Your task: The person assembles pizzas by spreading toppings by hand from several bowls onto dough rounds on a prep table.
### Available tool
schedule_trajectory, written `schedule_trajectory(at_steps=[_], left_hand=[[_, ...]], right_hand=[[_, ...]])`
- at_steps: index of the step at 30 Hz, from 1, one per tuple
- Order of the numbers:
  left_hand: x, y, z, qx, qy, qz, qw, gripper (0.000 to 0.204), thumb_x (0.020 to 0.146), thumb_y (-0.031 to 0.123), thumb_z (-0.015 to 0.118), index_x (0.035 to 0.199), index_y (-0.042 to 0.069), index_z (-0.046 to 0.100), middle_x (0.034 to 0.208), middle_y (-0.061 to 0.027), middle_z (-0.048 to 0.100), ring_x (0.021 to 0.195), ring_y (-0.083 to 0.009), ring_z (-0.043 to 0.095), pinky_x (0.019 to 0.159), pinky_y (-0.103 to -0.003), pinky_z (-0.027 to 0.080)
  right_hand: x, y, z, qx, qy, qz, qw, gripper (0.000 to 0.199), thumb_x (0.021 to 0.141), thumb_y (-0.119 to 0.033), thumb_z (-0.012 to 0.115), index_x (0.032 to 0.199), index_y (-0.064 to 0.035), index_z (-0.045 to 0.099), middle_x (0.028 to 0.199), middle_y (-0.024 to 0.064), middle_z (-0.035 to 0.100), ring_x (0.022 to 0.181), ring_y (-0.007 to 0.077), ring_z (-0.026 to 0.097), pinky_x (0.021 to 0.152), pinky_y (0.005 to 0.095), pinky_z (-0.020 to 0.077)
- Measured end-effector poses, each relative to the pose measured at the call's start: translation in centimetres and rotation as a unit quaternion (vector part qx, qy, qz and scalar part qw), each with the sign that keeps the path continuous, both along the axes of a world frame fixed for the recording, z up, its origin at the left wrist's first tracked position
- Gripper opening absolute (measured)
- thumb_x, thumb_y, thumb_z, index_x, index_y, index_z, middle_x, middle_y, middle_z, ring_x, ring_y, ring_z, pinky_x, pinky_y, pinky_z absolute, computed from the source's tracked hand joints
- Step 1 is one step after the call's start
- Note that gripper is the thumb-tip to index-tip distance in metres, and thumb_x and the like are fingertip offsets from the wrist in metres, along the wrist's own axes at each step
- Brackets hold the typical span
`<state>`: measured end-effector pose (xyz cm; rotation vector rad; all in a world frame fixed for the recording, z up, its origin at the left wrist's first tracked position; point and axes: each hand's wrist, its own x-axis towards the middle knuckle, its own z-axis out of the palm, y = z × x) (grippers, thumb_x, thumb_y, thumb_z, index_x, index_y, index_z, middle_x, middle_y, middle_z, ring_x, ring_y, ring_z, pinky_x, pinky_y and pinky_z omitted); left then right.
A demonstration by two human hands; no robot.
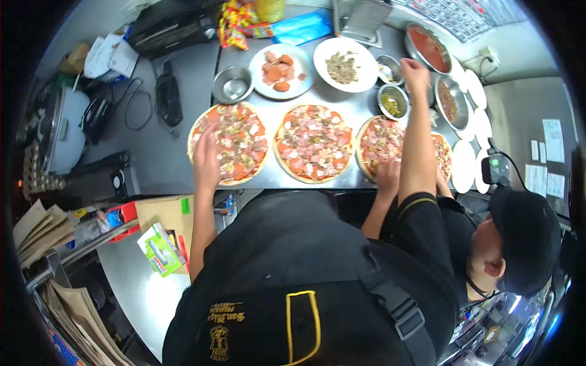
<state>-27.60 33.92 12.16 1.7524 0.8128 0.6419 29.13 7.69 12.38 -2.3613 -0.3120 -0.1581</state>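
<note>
My left hand [207, 155] is at the left edge of the leftmost pizza [238, 143], its fingers stretched out over the toppings. Reaching far to the right, my right hand [415, 76] has its fingers drawn together beside a small metal bowl [389, 66] of light pieces; what they hold, if anything, is hidden. Just nearer is a bowl of green slices [392, 102]. A second topped pizza [314, 143] lies in the middle. To its right, a third pizza [377, 143] is partly covered by my forearm and a co-worker's hand [388, 174].
At the back are a plate of reddish pieces [256, 82], a white bowl of meat [323, 49] and a metal bowl [233, 84]. Red sauce [430, 49] and ground meat [448, 104] fill bowls at right, near white discs [464, 158]. A co-worker in a black cap [525, 238] stands close on my right.
</note>
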Motion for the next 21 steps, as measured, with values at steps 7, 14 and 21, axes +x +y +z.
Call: schedule_trajectory(at_steps=[7,14,21], left_hand=[[-4.9,-5.7,1.7,-0.017,-0.041,0.107,0.993,0.034,0.110,0.020,0.050,0.131,-0.006,0.060,0.126,-0.0151,0.068,0.120,-0.0215,0.063,0.107,-0.034,0.046],[-4.4,-7.7,4.3,0.021,0.009,0.154,0.988,0.029,0.109,0.017,0.052,0.128,-0.003,0.063,0.122,-0.0137,0.071,0.116,-0.0176,0.064,0.103,-0.031,0.048],[-5.0,-8.4,4.4,0.024,0.019,0.181,0.983,0.031,0.110,0.017,0.049,0.131,-0.004,0.059,0.125,-0.0171,0.069,0.118,-0.0218,0.064,0.106,-0.035,0.046]], right_hand=[[2.9,2.5,-6.7,-0.188,0.049,0.094,0.976,0.062,0.095,-0.058,0.056,0.132,-0.0103,0.068,0.125,0.0214,0.070,0.118,0.0384,0.066,0.105,0.0436,0.0489],[3.1,3.7,-10.3,-0.284,0.102,0.092,0.949,0.073,0.096,-0.065,0.042,0.147,-0.0134,0.053,0.142,0.0244,0.056,0.134,0.0406,0.052,0.113,0.0479,0.0392],[3.3,5.2,-12.0,-0.267,-0.057,0.142,0.952,0.052,0.097,-0.045,0.048,0.137,-0.0148,0.059,0.128,0.0212,0.060,0.123,0.0389,0.057,0.105,0.0514,0.0431]])
